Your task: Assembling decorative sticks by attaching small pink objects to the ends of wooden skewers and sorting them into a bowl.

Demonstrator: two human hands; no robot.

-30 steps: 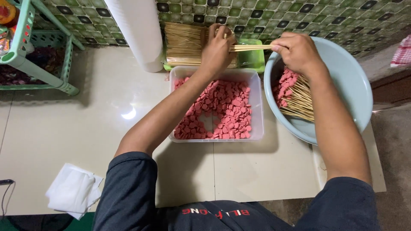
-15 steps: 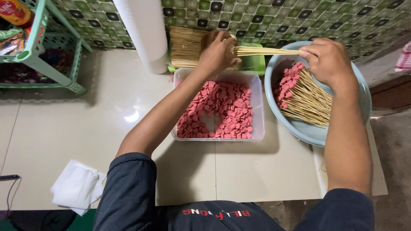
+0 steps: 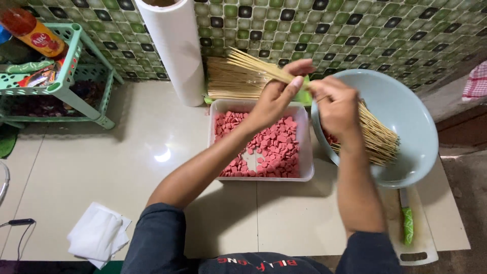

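2 hands (image 3: 304,99), 1 skewer (image 3: 253,63)

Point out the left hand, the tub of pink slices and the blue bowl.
left hand (image 3: 276,99), head view, back of the hand.
tub of pink slices (image 3: 303,175), head view, right rim.
blue bowl (image 3: 411,122), head view, bare inner wall.

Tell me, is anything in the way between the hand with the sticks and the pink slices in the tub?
Nothing visible. The left hand holds bamboo skewers right above the white tub of pink sausage slices, with open air between.
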